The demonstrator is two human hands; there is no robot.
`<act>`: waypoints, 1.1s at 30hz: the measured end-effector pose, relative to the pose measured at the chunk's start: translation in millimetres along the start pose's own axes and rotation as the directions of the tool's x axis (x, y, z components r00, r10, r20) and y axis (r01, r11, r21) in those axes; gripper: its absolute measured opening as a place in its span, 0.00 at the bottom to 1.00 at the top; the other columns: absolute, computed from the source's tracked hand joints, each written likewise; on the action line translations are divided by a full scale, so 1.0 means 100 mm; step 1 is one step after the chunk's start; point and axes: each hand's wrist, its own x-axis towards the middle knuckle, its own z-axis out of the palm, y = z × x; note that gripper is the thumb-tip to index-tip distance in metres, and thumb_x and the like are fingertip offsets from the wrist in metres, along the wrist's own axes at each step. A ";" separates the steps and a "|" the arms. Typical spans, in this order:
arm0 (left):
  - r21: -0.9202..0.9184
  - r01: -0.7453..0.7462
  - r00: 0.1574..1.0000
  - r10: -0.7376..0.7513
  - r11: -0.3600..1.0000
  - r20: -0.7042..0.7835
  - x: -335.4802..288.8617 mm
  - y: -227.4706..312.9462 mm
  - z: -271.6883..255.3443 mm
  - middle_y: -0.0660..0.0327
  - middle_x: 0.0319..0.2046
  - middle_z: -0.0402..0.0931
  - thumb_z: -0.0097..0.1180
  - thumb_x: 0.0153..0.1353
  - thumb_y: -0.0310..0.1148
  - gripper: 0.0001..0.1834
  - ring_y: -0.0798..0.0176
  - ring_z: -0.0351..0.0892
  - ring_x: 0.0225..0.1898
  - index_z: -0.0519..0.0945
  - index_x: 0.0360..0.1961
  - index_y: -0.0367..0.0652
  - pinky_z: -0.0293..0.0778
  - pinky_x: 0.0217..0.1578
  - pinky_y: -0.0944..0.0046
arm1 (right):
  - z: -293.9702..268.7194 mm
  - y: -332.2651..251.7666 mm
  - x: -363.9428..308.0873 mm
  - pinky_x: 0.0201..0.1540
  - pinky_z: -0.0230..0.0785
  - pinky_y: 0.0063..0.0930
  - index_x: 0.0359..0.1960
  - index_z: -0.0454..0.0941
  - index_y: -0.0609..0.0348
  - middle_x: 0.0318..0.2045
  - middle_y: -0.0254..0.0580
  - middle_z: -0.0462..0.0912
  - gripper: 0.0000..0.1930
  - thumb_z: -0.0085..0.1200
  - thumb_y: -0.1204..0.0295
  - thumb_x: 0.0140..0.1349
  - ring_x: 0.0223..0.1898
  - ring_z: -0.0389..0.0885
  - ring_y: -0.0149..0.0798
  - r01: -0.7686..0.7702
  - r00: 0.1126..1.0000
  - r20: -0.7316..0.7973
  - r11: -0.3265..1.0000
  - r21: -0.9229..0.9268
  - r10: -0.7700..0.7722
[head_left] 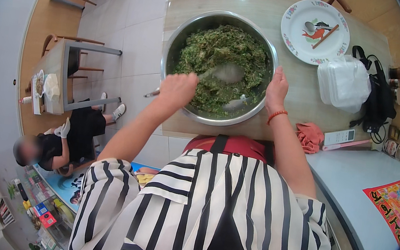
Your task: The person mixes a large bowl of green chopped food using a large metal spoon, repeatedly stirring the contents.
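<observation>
A large stainless steel bowl (171,48) stands on the table in front of me, holding a chopped green filling (221,46). My left hand (179,90) is closed round the handle of a metal spoon (229,72). The spoon's head is in the filling and looks blurred. The handle's end sticks out past the bowl's left rim. With a red beaded bracelet at its wrist, my right hand (277,91) grips the bowl's right rim; some of its fingers are hidden. A second shiny, spoon-like piece (235,104) lies low in the bowl, partly covered.
On the table (292,105) are a patterned plate (293,43) with a spoon and a brown stick, white plastic containers (344,83), a black strapped item (380,94), a coral cloth (309,137) and a white remote (339,137). A person (76,130) sits at the left.
</observation>
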 end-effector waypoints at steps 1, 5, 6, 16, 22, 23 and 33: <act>0.010 0.023 0.998 -0.023 1.000 -0.066 0.05 -0.03 -0.08 0.53 0.24 0.79 0.45 0.59 0.31 0.06 0.49 0.81 0.27 0.74 0.30 0.42 0.76 0.29 0.52 | 0.00 0.00 -0.01 0.39 0.65 0.35 0.41 0.78 0.67 0.26 0.49 0.77 0.26 0.36 0.53 0.69 0.30 0.73 0.42 0.005 1.000 -0.016 1.000 0.010 -0.005; 0.148 0.002 0.950 0.045 0.989 -0.310 0.30 -0.15 -0.71 0.54 0.24 0.79 0.47 0.58 0.31 0.06 0.50 0.81 0.25 0.74 0.30 0.41 0.77 0.28 0.54 | 0.04 0.19 0.08 0.40 0.65 0.33 0.42 0.77 0.69 0.28 0.48 0.78 0.27 0.36 0.53 0.69 0.31 0.73 0.41 0.067 0.997 -0.042 0.997 0.024 -0.066; 0.194 -0.015 0.930 0.084 0.981 -0.357 0.35 -0.20 -0.76 0.55 0.24 0.79 0.48 0.58 0.31 0.06 0.50 0.81 0.25 0.73 0.30 0.41 0.77 0.28 0.54 | 0.00 0.08 0.05 0.42 0.65 0.32 0.44 0.76 0.70 0.30 0.47 0.79 0.28 0.36 0.52 0.69 0.34 0.73 0.38 0.010 1.000 0.006 1.000 0.004 -0.010; 0.025 0.085 0.995 -0.087 0.996 0.055 0.06 -0.83 -0.07 0.46 0.28 0.78 0.44 0.58 0.29 0.08 0.43 0.80 0.31 0.75 0.33 0.39 0.76 0.29 0.47 | 0.03 0.06 -0.01 0.30 0.61 0.31 0.32 0.76 0.70 0.19 0.36 0.70 0.29 0.37 0.50 0.69 0.24 0.65 0.31 0.067 0.997 -0.053 0.997 0.041 -0.064; -0.296 0.182 0.932 -0.069 0.938 0.357 -0.57 -0.31 0.33 0.38 0.28 0.77 0.43 0.54 0.23 0.08 0.38 0.79 0.33 0.74 0.30 0.30 0.74 0.33 0.44 | 0.02 0.10 0.00 0.36 0.64 0.28 0.35 0.77 0.71 0.23 0.39 0.74 0.29 0.38 0.50 0.69 0.28 0.68 0.32 -0.035 0.999 -0.010 0.999 -0.001 0.035; -0.350 0.165 0.927 -0.024 0.922 0.374 -0.56 -0.24 0.39 0.39 0.26 0.77 0.44 0.54 0.22 0.08 0.40 0.80 0.32 0.74 0.29 0.29 0.74 0.31 0.44 | 0.03 0.09 0.01 0.37 0.64 0.28 0.36 0.77 0.71 0.23 0.39 0.74 0.29 0.38 0.50 0.69 0.29 0.68 0.32 0.000 1.000 -0.024 1.000 -0.006 0.000; -0.829 0.550 0.835 -0.092 0.104 0.542 -0.54 0.37 0.20 0.62 0.12 0.64 0.44 0.64 0.31 0.13 0.68 0.61 0.08 0.68 0.24 0.36 0.56 0.07 0.64 | -0.03 0.06 0.04 0.40 0.65 0.28 0.40 0.76 0.70 0.29 0.40 0.77 0.28 0.37 0.51 0.69 0.32 0.69 0.32 -0.043 0.998 0.058 0.995 0.084 0.038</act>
